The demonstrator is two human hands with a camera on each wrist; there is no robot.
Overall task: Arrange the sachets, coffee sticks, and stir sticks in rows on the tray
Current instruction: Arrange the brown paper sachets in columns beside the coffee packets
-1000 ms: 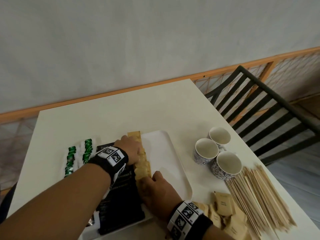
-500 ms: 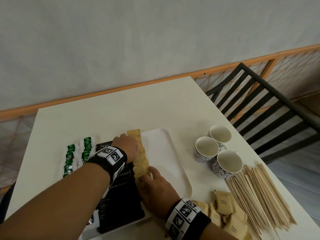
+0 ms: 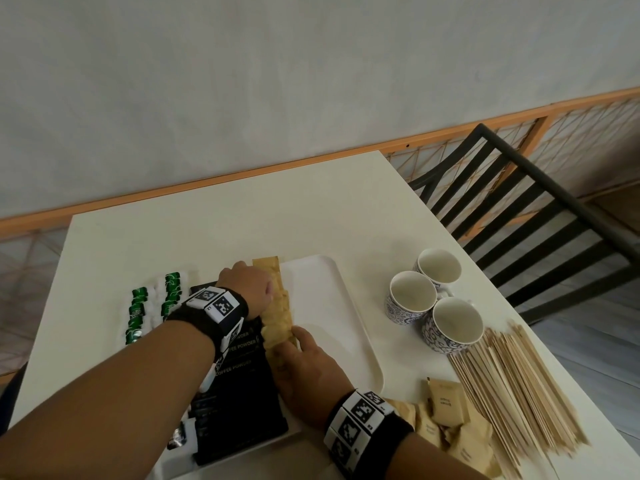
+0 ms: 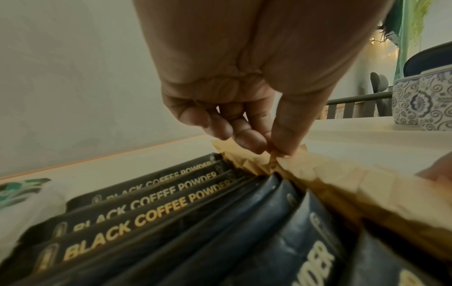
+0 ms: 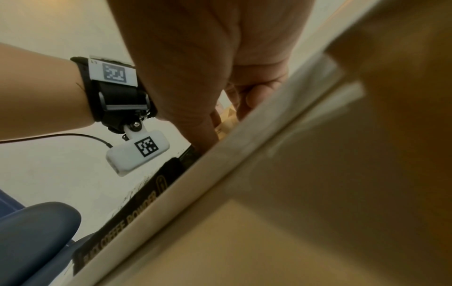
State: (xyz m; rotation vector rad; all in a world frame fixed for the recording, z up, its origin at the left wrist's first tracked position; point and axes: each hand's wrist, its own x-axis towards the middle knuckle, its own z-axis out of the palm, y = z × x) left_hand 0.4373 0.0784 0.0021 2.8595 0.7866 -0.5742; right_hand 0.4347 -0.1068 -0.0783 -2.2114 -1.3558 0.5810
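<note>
A white tray (image 3: 332,306) holds a row of black coffee sticks (image 3: 242,386) on its left and a row of overlapping brown sachets (image 3: 277,317) beside them. My left hand (image 3: 268,294) is at the far part of that row. The left wrist view shows its thumb and fingers (image 4: 274,151) pinching the top edge of a brown sachet (image 4: 318,174). My right hand (image 3: 294,344) grips the near end of the same row, thumb along its right side. In the right wrist view the right hand (image 5: 220,123) has curled fingers, and the tray rim (image 5: 244,174) hides their tips.
Green-and-white sachets (image 3: 152,303) lie at the tray's left edge. Three patterned cups (image 3: 433,299) stand right of the tray. Stir sticks (image 3: 512,386) and loose brown sachets (image 3: 446,414) lie at the table's near right. A black chair (image 3: 526,209) stands beyond the right edge.
My right hand has slid a little farther along the brown sachet row toward the left hand, closing the row up. The left hand has stayed on the far part.
</note>
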